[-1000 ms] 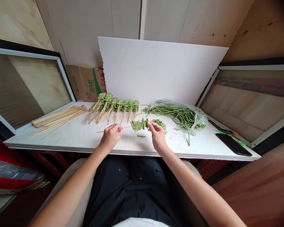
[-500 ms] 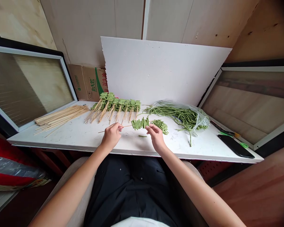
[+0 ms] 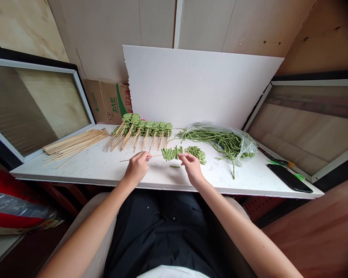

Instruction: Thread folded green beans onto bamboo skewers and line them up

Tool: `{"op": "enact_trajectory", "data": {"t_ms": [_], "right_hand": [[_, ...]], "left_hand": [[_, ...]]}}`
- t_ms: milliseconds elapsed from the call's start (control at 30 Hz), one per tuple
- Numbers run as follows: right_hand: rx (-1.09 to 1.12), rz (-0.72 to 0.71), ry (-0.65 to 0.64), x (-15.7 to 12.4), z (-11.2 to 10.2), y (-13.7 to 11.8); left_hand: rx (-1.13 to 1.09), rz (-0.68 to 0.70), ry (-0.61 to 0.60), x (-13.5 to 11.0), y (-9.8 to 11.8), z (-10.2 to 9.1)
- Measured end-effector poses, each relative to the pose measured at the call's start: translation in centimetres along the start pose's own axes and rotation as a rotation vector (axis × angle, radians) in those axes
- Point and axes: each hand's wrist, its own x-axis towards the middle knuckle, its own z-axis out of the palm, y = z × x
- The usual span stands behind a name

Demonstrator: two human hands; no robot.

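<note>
My left hand [image 3: 137,166] is closed around a thin wooden skewer [image 3: 156,155], which sticks out past it to the left. A row of short green bean pieces [image 3: 170,153] is threaded side by side along the skewer's right part. At the right end of that row, the thumb and fingers of my right hand [image 3: 191,168] pinch a bean piece. A loose bean piece [image 3: 174,166] lies on the white table just below the row. Behind my right hand is a small heap of cut bean pieces [image 3: 196,153], partly covered by the hand.
Finished bean skewers [image 3: 147,127] are stacked at the back, sticks toward me. Bare skewers [image 3: 78,143] lie at left. Long beans [image 3: 217,141] spill from a clear plastic bag [image 3: 248,144]. At right lie a black phone [image 3: 288,177] and scissors [image 3: 272,157]. A white board [image 3: 203,88] stands behind.
Both hands keep nearly the same place and grip. The row of bean pieces has tilted slightly, and the view has shifted a little.
</note>
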Motion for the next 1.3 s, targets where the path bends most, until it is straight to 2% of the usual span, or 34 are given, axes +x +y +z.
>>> {"op": "enact_trajectory", "data": {"t_ms": [100, 167, 233, 367, 433, 500, 567, 633, 767, 833, 933, 1033, 1300], "right_hand": [[-0.046, 0.011, -0.056, 0.5, -0.6, 0.0], [-0.127, -0.034, -0.123, 1.0, -1.3, -0.1], [-0.326, -0.15, -0.201, 1.4, -2.1, -0.1], [-0.862, -0.399, -0.362, 1.5, -3.2, 0.5], [-0.995, -0.436, -0.4, 1.4, -3.3, 1.0], [-1.026, -0.443, -0.4, 1.4, -3.4, 1.3], [-0.973, -0.43, -0.371, 1.8, -3.6, 1.5], [-0.824, -0.376, -0.306, 2.5, -4.0, 1.4], [-0.325, -0.149, -0.142, 4.0, -4.8, 1.0], [-0.092, -0.026, -0.134, 4.2, -4.9, 0.7], [0.149, 0.103, -0.193, 3.8, -4.6, 0.0], [0.263, 0.141, -0.213, 3.2, -4.1, -0.8], [0.369, 0.177, -0.191, 2.8, -3.5, -1.2]], "left_hand": [[0.008, -0.006, -0.001, 0.0, -0.1, -0.1], [0.009, -0.038, 0.006, 0.1, -0.3, -0.2], [0.009, -0.085, 0.015, 0.2, -0.7, -0.2], [0.013, -0.135, 0.013, 0.1, -1.4, -0.2], [0.009, -0.132, 0.005, 0.1, -1.6, -0.1], [0.001, -0.137, -0.002, 0.0, -1.7, -0.1], [-0.006, -0.154, -0.003, 0.0, -1.6, -0.1], [-0.009, -0.163, 0.005, 0.0, -1.6, -0.1], [-0.006, -0.135, 0.009, -0.1, -1.5, -0.1], [-0.005, -0.115, 0.009, -0.1, -1.4, 0.0], [-0.011, -0.095, 0.016, -0.2, -1.2, 0.0], [-0.016, -0.099, 0.012, -0.2, -1.0, 0.0], [-0.011, -0.084, 0.005, -0.1, -0.7, 0.0]]}}
